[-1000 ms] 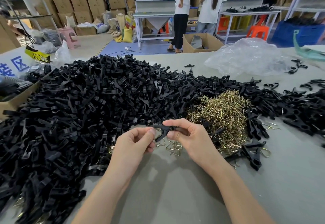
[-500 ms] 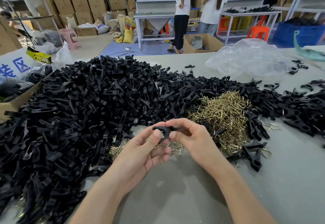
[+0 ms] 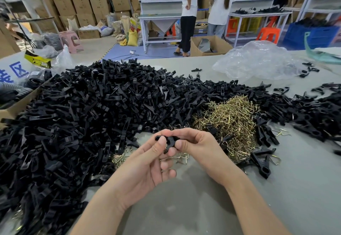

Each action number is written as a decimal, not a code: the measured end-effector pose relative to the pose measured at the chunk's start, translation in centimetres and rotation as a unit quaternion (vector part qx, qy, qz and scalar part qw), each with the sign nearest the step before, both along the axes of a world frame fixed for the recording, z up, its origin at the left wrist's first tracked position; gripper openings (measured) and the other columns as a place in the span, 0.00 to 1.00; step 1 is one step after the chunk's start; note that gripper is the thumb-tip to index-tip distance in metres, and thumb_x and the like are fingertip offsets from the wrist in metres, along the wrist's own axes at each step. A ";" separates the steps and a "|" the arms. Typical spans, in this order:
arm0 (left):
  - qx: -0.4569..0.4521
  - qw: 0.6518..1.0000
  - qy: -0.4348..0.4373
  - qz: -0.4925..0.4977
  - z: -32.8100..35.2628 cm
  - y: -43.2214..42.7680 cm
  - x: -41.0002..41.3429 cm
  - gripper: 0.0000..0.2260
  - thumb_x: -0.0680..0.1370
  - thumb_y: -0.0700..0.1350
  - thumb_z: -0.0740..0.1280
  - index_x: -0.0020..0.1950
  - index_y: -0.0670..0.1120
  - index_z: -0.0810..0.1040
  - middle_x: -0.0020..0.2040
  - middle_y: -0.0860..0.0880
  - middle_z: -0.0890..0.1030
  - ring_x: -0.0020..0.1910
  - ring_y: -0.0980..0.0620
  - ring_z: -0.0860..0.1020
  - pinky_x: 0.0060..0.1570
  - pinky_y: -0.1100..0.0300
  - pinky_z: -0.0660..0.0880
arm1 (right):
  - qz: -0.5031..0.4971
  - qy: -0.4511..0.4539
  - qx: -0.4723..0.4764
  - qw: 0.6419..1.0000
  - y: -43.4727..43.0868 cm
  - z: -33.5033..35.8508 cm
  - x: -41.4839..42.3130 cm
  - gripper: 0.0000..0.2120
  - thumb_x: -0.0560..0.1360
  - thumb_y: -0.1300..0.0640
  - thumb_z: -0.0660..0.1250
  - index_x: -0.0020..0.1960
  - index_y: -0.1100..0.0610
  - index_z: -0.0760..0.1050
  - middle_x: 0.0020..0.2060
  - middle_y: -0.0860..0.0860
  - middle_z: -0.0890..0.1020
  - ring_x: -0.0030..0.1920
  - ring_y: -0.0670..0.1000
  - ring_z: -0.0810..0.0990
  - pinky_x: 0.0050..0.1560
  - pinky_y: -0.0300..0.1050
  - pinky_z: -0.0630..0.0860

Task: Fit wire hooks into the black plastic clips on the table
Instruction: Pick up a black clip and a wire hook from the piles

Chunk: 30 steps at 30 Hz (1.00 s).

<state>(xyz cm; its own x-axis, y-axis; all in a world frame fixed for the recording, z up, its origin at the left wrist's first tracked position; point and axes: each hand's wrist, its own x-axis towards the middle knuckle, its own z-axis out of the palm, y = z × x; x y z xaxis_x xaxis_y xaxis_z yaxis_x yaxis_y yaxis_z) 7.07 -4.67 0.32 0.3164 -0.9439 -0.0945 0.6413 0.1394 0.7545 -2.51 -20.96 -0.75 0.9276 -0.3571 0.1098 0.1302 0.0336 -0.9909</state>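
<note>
A black plastic clip (image 3: 169, 141) is held above the grey table (image 3: 276, 188) between both hands. My left hand (image 3: 147, 164) pinches its left end with thumb and fingers, palm turned up. My right hand (image 3: 199, 146) grips its right end with curled fingers. A huge heap of black clips (image 3: 83, 124) covers the left and middle of the table. A mound of brass wire hooks (image 3: 232, 122) lies just right of my hands, and a few loose hooks (image 3: 177, 158) lie under them. Whether a hook sits in the held clip is hidden.
More black clips (image 3: 317, 116) spread along the right side. A crumpled clear plastic bag (image 3: 258, 61) lies at the back right. A cardboard box (image 3: 14, 105) stands at the left edge. Two people stand at workbenches beyond the table.
My left hand turned palm up and moved right, closing its thumb and fingers on the clip's left end. My right hand kept its grip and hardly moved.
</note>
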 end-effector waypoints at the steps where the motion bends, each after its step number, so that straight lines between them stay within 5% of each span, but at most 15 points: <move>1: -0.005 1.000 0.004 -0.003 -0.1 0.0 0.0 0.18 0.72 0.50 0.78 0.59 0.51 0.82 0.42 0.48 0.78 0.30 0.56 0.73 0.38 0.57 0.79 | 0.000 -0.003 -0.001 1.000 0.0 0.0 -0.1 0.12 0.76 0.65 0.71 0.58 0.58 0.83 0.52 0.48 0.87 0.51 0.45 0.85 0.53 0.35 0.78; 5: -0.018 0.999 0.032 -0.008 -0.2 0.0 -0.1 0.15 0.71 0.52 0.78 0.56 0.51 0.83 0.40 0.49 0.76 0.29 0.56 0.71 0.37 0.58 0.79 | 0.004 -0.008 -0.003 1.000 0.2 0.1 -0.1 0.11 0.75 0.64 0.72 0.56 0.55 0.84 0.51 0.46 0.87 0.50 0.40 0.83 0.52 0.32 0.77; 11: -0.032 0.996 0.085 -0.016 -0.5 -0.2 -0.2 0.16 0.71 0.53 0.78 0.56 0.50 0.82 0.38 0.50 0.74 0.28 0.57 0.70 0.37 0.60 0.78 | 0.017 -0.008 0.003 1.000 0.3 0.2 -0.1 0.13 0.75 0.62 0.72 0.59 0.59 0.83 0.58 0.54 0.85 0.57 0.50 0.83 0.57 0.39 0.77; 15: -0.037 0.996 0.082 -0.013 -0.7 -0.1 -0.1 0.22 0.70 0.53 0.79 0.62 0.51 0.82 0.38 0.50 0.75 0.28 0.59 0.70 0.38 0.61 0.78 | 0.011 0.000 0.043 0.999 0.6 0.5 -0.1 0.12 0.69 0.56 0.75 0.52 0.50 0.86 0.55 0.56 0.85 0.53 0.50 0.84 0.58 0.41 0.78; 23: -0.052 0.995 0.083 0.006 -0.4 -0.3 -0.5 0.17 0.68 0.49 0.81 0.54 0.47 0.85 0.36 0.47 0.77 0.26 0.59 0.70 0.37 0.60 0.78 | 0.035 -0.005 0.043 0.998 0.3 0.5 -0.2 0.15 0.73 0.60 0.74 0.60 0.59 0.83 0.58 0.56 0.85 0.61 0.57 0.82 0.65 0.45 0.77; 30: -0.054 0.995 0.087 0.005 -0.3 -0.3 -0.6 0.13 0.70 0.49 0.79 0.52 0.47 0.85 0.35 0.47 0.77 0.25 0.59 0.70 0.39 0.60 0.78 | 0.024 0.005 0.032 0.999 0.3 0.5 -0.2 0.14 0.70 0.55 0.76 0.55 0.52 0.85 0.54 0.54 0.86 0.59 0.59 0.83 0.62 0.45 0.78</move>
<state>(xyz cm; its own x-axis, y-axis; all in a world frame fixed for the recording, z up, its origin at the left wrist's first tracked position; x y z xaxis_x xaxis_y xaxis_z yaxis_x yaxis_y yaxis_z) 6.47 -4.98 0.06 0.3132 -0.9486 -0.0463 0.7586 0.2205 0.6131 -2.69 -20.66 -0.22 0.9446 -0.3187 0.0786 0.1169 0.1030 -0.9878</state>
